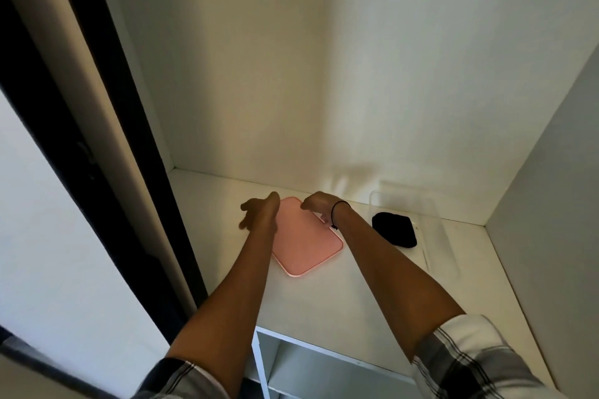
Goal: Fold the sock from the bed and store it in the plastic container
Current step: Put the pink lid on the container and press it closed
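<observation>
- The black sock lies bunched inside the clear plastic container at the right of centre; the container's walls are see-through and faint, so its near edge is hard to trace.
- A pink lid lies flat on the white shelf in the middle of the frame, left of the container and apart from it.
- The left hand hovers at the lid's upper left edge, fingers loosely spread; whether they touch the lid cannot be told.
- The right hand is at the lid's upper right edge, fingers curled down towards the rim; the fingertips are hidden behind the hand, so an actual grip cannot be told.
- A thin black band circles the right wrist.
- Plaid sleeves are cut off by the bottom edge.
</observation>
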